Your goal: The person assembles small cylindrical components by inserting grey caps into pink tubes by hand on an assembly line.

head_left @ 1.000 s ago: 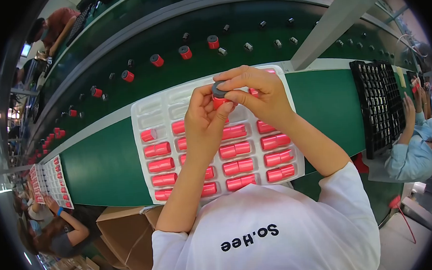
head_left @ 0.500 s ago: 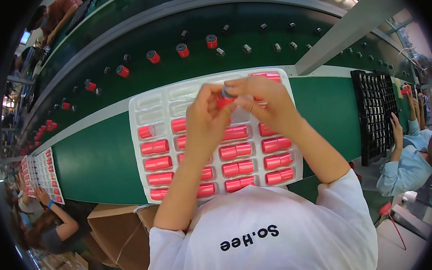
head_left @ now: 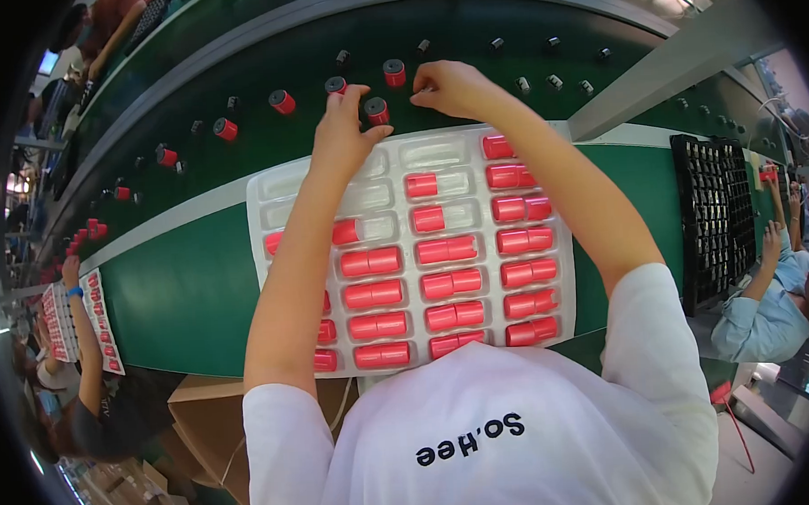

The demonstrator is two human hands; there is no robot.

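Note:
My left hand [head_left: 341, 132] is open over the green conveyor, thumb and fingers apart around a short red cylinder with a dark top [head_left: 376, 112], which stands upright on the belt. Its fingertips also overlap a second such cylinder [head_left: 334, 84] behind. My right hand [head_left: 455, 90] is closed in a pinch at the belt, on a small silvery piece [head_left: 428, 88] mostly hidden by the fingers. Below both hands lies a white moulded tray [head_left: 408, 243]. Many of its hollows hold red tubes [head_left: 452, 284]; several at the far left hold none. My left forearm covers part of it.
More red cylinders [head_left: 281, 102] and small metal pieces [head_left: 555, 82] stand along the belt. A grey post [head_left: 660, 61] slants down at the right. Black trays [head_left: 713, 213] stand beside a co-worker in light blue; another co-worker reaches over a tray [head_left: 104, 318] at far left.
Both hands have moved from over the tray to the conveyor and parted. The dark-topped red cylinder they held now stands on the belt. My right hand has pinched a small silvery piece.

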